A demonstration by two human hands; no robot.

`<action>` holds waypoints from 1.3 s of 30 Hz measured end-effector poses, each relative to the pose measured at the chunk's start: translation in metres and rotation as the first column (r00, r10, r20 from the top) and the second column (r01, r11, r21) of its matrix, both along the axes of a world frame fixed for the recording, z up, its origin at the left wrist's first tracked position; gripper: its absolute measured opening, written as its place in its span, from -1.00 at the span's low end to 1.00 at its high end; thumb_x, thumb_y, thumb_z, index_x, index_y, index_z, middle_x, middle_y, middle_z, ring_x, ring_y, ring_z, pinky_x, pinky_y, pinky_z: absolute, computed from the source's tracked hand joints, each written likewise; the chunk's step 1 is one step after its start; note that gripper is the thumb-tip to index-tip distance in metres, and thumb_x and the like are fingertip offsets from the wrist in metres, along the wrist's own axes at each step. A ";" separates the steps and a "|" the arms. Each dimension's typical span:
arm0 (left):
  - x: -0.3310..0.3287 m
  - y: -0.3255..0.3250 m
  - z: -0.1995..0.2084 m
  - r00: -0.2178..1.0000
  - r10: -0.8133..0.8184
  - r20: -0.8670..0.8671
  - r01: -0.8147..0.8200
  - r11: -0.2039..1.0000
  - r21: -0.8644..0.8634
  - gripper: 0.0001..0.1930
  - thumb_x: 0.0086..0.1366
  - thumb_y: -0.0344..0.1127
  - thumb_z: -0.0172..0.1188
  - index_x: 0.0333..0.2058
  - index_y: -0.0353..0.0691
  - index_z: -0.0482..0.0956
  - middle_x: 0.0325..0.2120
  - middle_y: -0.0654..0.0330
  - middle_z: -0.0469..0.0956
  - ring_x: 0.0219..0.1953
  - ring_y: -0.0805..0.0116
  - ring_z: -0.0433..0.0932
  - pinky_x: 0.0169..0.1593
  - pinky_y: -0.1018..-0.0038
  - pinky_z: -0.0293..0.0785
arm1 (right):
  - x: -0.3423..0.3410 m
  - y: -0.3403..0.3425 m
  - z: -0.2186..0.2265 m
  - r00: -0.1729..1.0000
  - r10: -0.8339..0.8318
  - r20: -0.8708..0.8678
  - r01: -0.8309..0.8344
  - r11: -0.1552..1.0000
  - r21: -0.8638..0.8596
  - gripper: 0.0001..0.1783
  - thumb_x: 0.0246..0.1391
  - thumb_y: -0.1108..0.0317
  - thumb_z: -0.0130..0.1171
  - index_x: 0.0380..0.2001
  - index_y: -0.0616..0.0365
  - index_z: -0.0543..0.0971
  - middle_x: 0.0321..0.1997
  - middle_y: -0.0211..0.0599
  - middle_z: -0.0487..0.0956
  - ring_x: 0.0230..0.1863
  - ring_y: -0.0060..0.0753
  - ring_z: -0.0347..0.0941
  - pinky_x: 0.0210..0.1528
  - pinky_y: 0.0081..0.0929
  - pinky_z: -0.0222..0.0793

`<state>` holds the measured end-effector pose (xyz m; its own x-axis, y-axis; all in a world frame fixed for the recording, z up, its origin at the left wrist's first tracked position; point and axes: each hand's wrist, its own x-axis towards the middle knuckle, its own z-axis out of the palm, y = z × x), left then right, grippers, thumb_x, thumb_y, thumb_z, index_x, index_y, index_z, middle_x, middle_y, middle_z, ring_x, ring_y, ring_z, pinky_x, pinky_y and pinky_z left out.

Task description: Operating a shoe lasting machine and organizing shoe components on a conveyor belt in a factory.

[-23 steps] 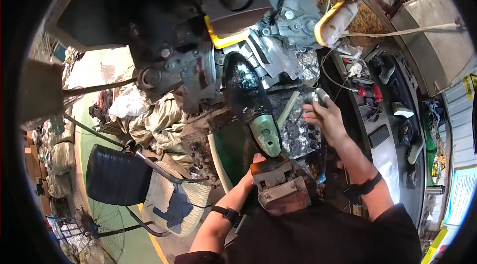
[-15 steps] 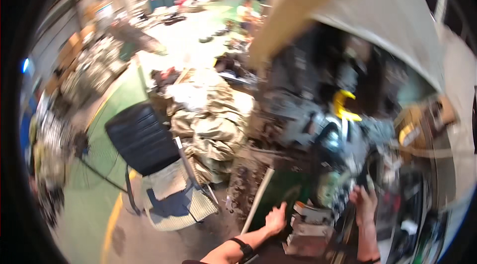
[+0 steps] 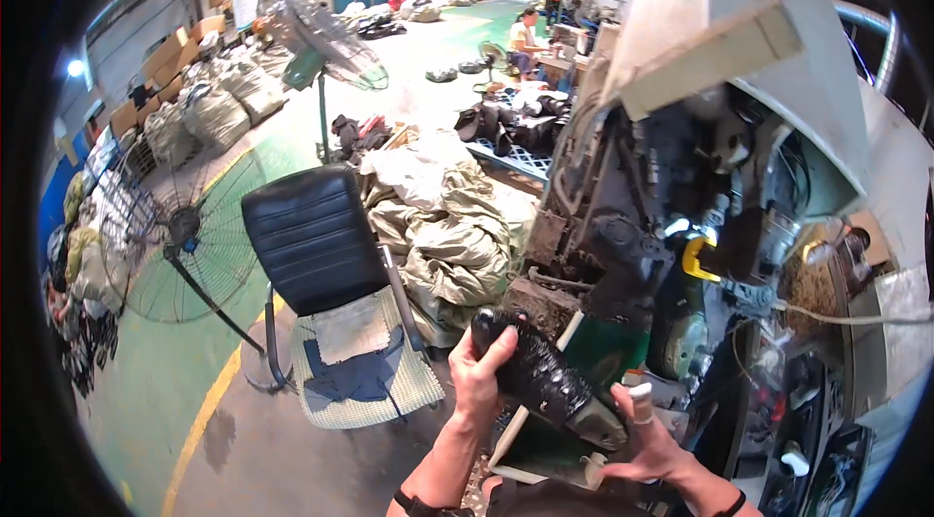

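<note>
A black shoe upper on a green last [image 3: 545,381] is held up between both hands in front of a dark greasy machine [image 3: 671,196]. My left hand [image 3: 479,376] grips its black heel end. My right hand [image 3: 644,439], with a taped fingertip, holds the green toe end from below. The shoe lies tilted, heel up left, toe down right.
A black office chair [image 3: 316,240] with cloth pads stands left of the machine, beside a pile of olive sacks [image 3: 443,225]. Two standing fans [image 3: 185,225] are further left. People work at the far back. A cluttered bench [image 3: 827,391] lies at right.
The view has swung from looking down at the machine to looking out over the workshop floor. Both hands now hold the shoe lifted away from the machine.
</note>
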<state>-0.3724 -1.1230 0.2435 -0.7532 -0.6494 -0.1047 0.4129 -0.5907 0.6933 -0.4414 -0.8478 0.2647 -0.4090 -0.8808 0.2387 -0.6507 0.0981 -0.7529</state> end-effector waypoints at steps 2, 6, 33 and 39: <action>-0.021 0.014 0.017 0.997 -0.071 -0.041 0.074 0.995 0.068 -0.71 0.25 -0.39 0.30 -0.08 -0.35 0.56 -0.27 0.17 0.63 -0.31 0.42 0.61 -0.16 0.47 0.57 | 0.005 -0.005 -0.007 0.997 -0.080 -0.007 0.077 0.973 -0.218 0.24 -0.28 0.20 0.66 0.39 0.33 0.11 0.33 -0.01 0.35 0.32 -0.13 0.33 0.36 -0.24 0.21; -0.043 0.034 0.064 0.876 -0.464 -0.134 0.450 0.885 -0.121 -0.67 0.37 -0.22 0.15 -0.06 -0.39 0.52 -0.23 0.06 0.63 -0.22 0.27 0.63 -0.07 0.36 0.59 | 0.014 0.006 0.046 0.986 -0.167 0.014 0.164 0.944 -0.287 0.17 -0.18 0.30 0.59 0.40 0.34 0.07 0.36 0.05 0.34 0.26 -0.16 0.42 0.27 -0.29 0.33; -0.039 0.623 -0.134 -0.035 -0.712 0.701 0.927 -0.286 -0.244 -0.33 0.23 -0.44 0.34 0.28 -0.24 0.26 0.15 0.00 0.36 0.10 0.31 0.45 0.16 0.39 0.42 | 0.417 0.637 -0.163 -0.366 -0.090 0.926 0.200 -0.980 -0.017 -0.25 0.00 0.41 0.37 0.29 0.08 0.35 0.07 -0.07 0.56 -0.05 -0.26 0.56 -0.03 -0.39 0.53; -0.023 0.747 -0.150 -0.119 -0.658 0.743 0.725 -0.569 -0.388 -0.27 0.19 -0.38 0.40 0.29 -0.22 0.25 0.14 -0.03 0.39 0.08 0.29 0.46 0.16 0.38 0.47 | 0.488 0.784 -0.231 -0.064 -0.051 0.997 0.277 -0.960 -0.031 -0.47 0.10 0.30 0.38 0.07 0.03 0.36 -0.11 -0.19 0.58 -0.15 -0.24 0.59 -0.16 -0.26 0.60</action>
<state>-0.3957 -0.3763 0.0937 -0.4528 0.8134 -0.3651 -0.0075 0.4060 0.9138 0.0471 -0.0642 0.0338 0.0113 0.9322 -0.3619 -0.6530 -0.2672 -0.7087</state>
